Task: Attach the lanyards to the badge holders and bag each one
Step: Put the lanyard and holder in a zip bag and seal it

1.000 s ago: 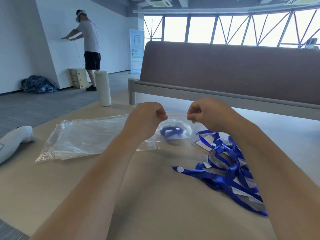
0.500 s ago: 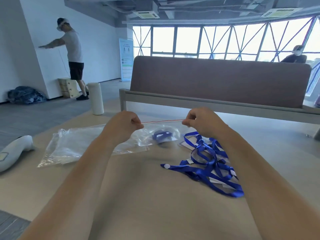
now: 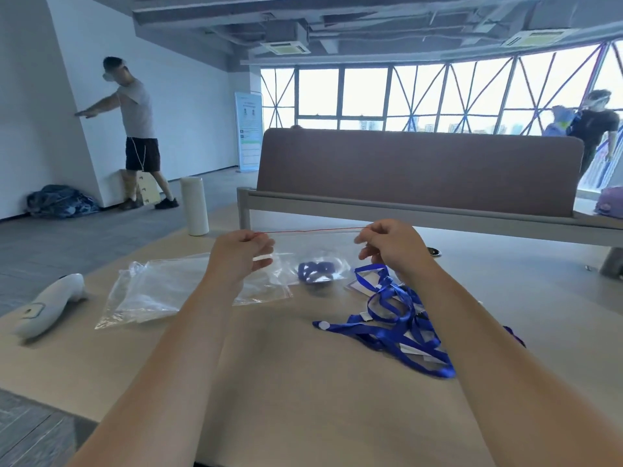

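1. Head view: your left hand and right hand each pinch one end of a thin red strip, stretched taut between them above the table.
2. Below it, a bagged lanyard lies on the table.
3. Loose blue lanyards with badge holders are piled at right.
4. Empty clear bags lie left, a white controller beyond them.

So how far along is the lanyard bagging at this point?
One clear bag already holds a coiled blue lanyard. Both hands, left hand and right hand, are pinching the bag's red seal line stretched between them. Left to do: the tangled lanyard pile and the empty bags.
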Available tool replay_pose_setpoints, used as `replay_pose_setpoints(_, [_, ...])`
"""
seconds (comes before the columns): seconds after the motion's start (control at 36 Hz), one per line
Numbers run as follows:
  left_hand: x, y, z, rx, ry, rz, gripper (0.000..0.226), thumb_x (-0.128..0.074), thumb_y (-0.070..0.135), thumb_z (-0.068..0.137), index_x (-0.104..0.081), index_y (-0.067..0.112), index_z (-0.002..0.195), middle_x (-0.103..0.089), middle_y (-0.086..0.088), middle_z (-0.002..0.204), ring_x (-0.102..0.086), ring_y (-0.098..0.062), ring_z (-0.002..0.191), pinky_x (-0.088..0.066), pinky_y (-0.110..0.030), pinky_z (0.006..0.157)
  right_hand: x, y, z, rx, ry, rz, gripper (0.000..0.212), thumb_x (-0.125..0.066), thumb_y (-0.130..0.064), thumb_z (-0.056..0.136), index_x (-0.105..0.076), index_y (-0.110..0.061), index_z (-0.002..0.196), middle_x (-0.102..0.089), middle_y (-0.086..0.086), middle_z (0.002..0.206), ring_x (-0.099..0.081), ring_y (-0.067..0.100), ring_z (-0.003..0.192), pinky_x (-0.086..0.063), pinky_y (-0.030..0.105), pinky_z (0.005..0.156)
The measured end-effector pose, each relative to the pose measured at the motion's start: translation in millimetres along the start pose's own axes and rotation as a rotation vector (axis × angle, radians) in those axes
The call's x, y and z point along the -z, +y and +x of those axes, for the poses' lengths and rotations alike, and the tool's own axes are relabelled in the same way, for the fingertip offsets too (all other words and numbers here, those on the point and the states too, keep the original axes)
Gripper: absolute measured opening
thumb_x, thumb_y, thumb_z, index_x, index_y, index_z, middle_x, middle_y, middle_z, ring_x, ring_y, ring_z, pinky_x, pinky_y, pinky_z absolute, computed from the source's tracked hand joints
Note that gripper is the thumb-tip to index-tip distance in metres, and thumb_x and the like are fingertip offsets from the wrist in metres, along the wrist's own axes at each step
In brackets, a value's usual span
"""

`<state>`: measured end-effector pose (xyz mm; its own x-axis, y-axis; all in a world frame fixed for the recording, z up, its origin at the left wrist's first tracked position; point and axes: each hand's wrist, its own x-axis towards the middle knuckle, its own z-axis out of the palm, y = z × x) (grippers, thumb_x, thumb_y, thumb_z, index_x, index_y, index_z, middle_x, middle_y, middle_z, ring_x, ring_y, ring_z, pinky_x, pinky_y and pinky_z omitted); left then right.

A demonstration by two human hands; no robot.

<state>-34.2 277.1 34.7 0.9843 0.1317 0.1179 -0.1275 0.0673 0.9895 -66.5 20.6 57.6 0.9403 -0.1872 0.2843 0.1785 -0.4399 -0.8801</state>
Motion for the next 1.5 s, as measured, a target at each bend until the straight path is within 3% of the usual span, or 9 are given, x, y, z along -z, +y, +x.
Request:
replay_pose_setpoints(0.14, [-15.2, 9.4, 3.9, -0.043, 0.035, -0.118, 0.012, -0.055, 0.007, 0.1, -0.065, 0.0, 0.098, -0.074, -0.016, 0.097, -0.072, -0.026, 0.086, -0.06, -0.035, 0.083, -1.9, -11.3, 6.3, -0.044, -0.032, 0.264, 0.012, -0.051, -0.012, 0.101, -0.06, -0.004, 0.104, -0.075, 0.006, 0.097, -0.075, 0.021, 0.077, -0.06, 0.028, 0.07])
replay_pose_setpoints(0.31, [-25.1, 43.8, 21.4, -0.198, 0.055, -0.16, 0.014, -0.057, 0.006, 0.098, -0.065, 0.007, 0.086, -0.074, -0.013, 0.086, -0.073, -0.025, 0.087, -0.059, -0.039, 0.088, 10.5, -40.1, 26.1, 0.025, 0.029, 0.408, 0.012, -0.051, -0.008, 0.1, -0.06, -0.001, 0.102, -0.076, 0.011, 0.091, -0.075, 0.026, 0.08, -0.06, 0.033, 0.074])
replay_pose_setpoints(0.47, [-42.6, 86.7, 25.6, -0.319, 0.048, -0.215, 0.015, -0.059, 0.005, 0.097, -0.066, 0.008, 0.084, -0.076, -0.005, 0.077, -0.075, -0.021, 0.085, -0.058, -0.037, 0.088, 27.5, -72.7, 43.5, 0.114, 0.167, 0.451, 0.012, -0.056, -0.011, 0.099, -0.063, -0.001, 0.097, -0.076, 0.011, 0.086, -0.075, 0.025, 0.074, -0.059, 0.029, 0.063])
replay_pose_setpoints(0.64, [-64.2, 122.4, 1.5, -0.371, -0.005, -0.26, 0.008, -0.062, 0.007, 0.096, -0.068, 0.004, 0.092, -0.076, -0.015, 0.093, -0.075, -0.023, 0.09, -0.061, -0.034, 0.084, 61.0, -97.3, 32.7, 0.169, 0.257, 0.476, 0.009, -0.057, -0.014, 0.099, -0.061, -0.007, 0.094, -0.076, 0.007, 0.088, -0.075, 0.028, 0.074, -0.061, 0.033, 0.068])
replay_pose_setpoints(0.81, [-95.8, 135.9, -27.0, -0.372, -0.077, -0.242, 0.01, -0.063, 0.01, 0.096, -0.069, 0.004, 0.098, -0.076, -0.014, 0.093, -0.074, -0.024, 0.091, -0.06, -0.036, 0.084, 105.9, -101.2, -5.3, 0.193, 0.347, 0.396, 0.003, -0.058, -0.015, 0.098, -0.059, -0.014, 0.095, -0.076, 0.007, 0.081, -0.074, 0.028, 0.069, -0.056, 0.03, 0.059])
replay_pose_setpoints(0.92, [-121.7, 134.2, -50.8, -0.385, -0.132, -0.22, 0.013, -0.062, 0.01, 0.096, -0.068, -0.001, 0.098, -0.075, -0.015, 0.088, -0.073, -0.021, 0.077, -0.061, -0.037, 0.077, 139.9, -96.4, -40.9, 0.191, 0.428, 0.344, 0.004, -0.058, -0.014, 0.097, -0.059, -0.011, 0.096, -0.076, 0.007, 0.079, -0.074, 0.028, 0.066, -0.055, 0.031, 0.061])
replay_pose_setpoints(1.11, [-173.8, 131.2, -104.2, -0.404, -0.238, -0.166, 0.009, -0.062, 0.012, 0.095, -0.068, 0.008, 0.09, -0.075, -0.006, 0.08, -0.069, -0.017, 0.072, -0.055, -0.025, 0.057, 205.9, -86.4, -105.4, 0.178, 0.546, 0.28, 0.008, -0.057, -0.014, 0.097, -0.059, -0.007, 0.102, -0.075, 0.01, 0.081, -0.073, 0.028, 0.066, -0.053, 0.028, 0.055])
replay_pose_setpoints(1.31, [-231.2, 123.5, -163.2, -0.45, -0.361, -0.086, 0.014, -0.062, 0.013, 0.095, -0.07, 0.002, 0.093, -0.069, -0.009, 0.081, -0.061, -0.015, 0.07, -0.052, -0.019, 0.054, 275.2, -72.2, -163.4, 0.135, 0.651, 0.184, 0.008, -0.057, -0.011, 0.096, -0.06, -0.004, 0.097, -0.075, 0.011, 0.08, -0.072, 0.024, 0.062, -0.055, 0.033, 0.06])
replay_pose_setpoints(1.5, [-282.1, 120.5, -196.7, -0.435, -0.487, -0.109, 0.015, -0.066, 0.013, 0.092, -0.07, 0.006, 0.079, -0.067, -0.01, 0.069, -0.058, -0.021, 0.062, -0.051, -0.033, 0.058, 333.0, -57.5, -197.4, 0.094, 0.732, 0.111, 0.006, -0.058, -0.011, 0.096, -0.059, -0.008, 0.091, -0.075, 0.009, 0.077, -0.07, 0.025, 0.058, -0.054, 0.029, 0.056])
